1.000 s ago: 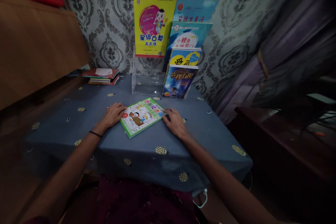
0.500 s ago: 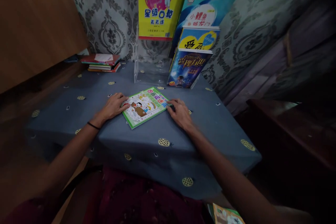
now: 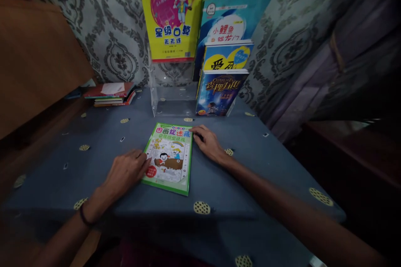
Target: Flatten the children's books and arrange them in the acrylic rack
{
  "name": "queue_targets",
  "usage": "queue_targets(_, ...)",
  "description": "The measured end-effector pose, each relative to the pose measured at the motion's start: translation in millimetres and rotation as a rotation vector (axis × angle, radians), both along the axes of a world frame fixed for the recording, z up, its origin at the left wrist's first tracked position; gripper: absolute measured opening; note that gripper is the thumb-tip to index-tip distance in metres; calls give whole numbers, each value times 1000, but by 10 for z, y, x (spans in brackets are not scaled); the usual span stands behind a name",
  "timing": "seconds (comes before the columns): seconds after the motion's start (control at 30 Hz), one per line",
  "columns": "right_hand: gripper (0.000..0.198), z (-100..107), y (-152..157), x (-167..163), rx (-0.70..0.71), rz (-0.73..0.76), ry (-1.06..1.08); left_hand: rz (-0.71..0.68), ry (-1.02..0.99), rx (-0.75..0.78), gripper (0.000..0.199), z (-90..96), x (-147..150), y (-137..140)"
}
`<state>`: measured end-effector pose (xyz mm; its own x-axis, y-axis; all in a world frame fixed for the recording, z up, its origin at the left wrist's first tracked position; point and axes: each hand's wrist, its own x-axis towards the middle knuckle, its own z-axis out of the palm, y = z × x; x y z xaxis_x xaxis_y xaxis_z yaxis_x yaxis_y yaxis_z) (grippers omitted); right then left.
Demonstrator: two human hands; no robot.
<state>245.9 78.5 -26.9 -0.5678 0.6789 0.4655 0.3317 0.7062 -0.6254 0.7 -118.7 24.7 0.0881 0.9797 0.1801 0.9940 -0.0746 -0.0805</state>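
A green-bordered picture book (image 3: pixel 169 156) lies flat on the cloth-covered table, its cover up and its title at the far end. My left hand (image 3: pixel 127 171) grips its left edge, thumb over the cover and the other fingers bent beside the book. At the far right corner, my right hand (image 3: pixel 208 144) holds the edge with thumb and forefinger, the remaining fingers curled. Whether any fingertips reach under the book is hidden.
Behind the book stands a clear acrylic rack (image 3: pixel 153 96). On its right side are several upright books, a dark blue one (image 3: pixel 221 94) in front; a yellow workbook (image 3: pixel 172 12) is higher up. A small book stack (image 3: pixel 109 94) lies at the back left, beside a brown panel (image 3: pixel 40 66).
The book has turned counterclockwise, so its title now faces the far side. Both hands moved with it, the left nearer to me. The view has shifted too.
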Motion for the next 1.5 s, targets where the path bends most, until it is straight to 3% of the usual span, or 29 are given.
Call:
queue_targets(0.13,35,-33,157,-32,-76,9,87,-215,-185,60,30,56,104,499)
queue_targets(0.23,36,-38,227,-48,-174,60,118,-410,-300,80,27,-15,248,986)
queue_targets(0.33,38,-22,265,-64,-248,111,130,-489,-321,54,30,-154,359,1345)
queue_targets(0.43,37,0,265,-54,-241,100,124,-519,-306,39,36,-275,383,1493)
queue_targets(0.63,36,31,189,56,-203,127,71,-528,-285,34,37,-312,375,1513)
queue_targets(0.93,35,73,172,176,-326,180,74,-655,-356,-4,29,-209,355,1463)
queue_targets(1.13,37,64,160,172,-230,235,21,-664,-270,0,30,-183,379,1419)
queue_targets(1.4,36,51,147,150,-142,245,-55,-745,-286,-93,32,-72,472,896)
queue_targets(1.5,35,59,131,137,-122,223,-81,-701,-259,-88,35,-86,512,749)
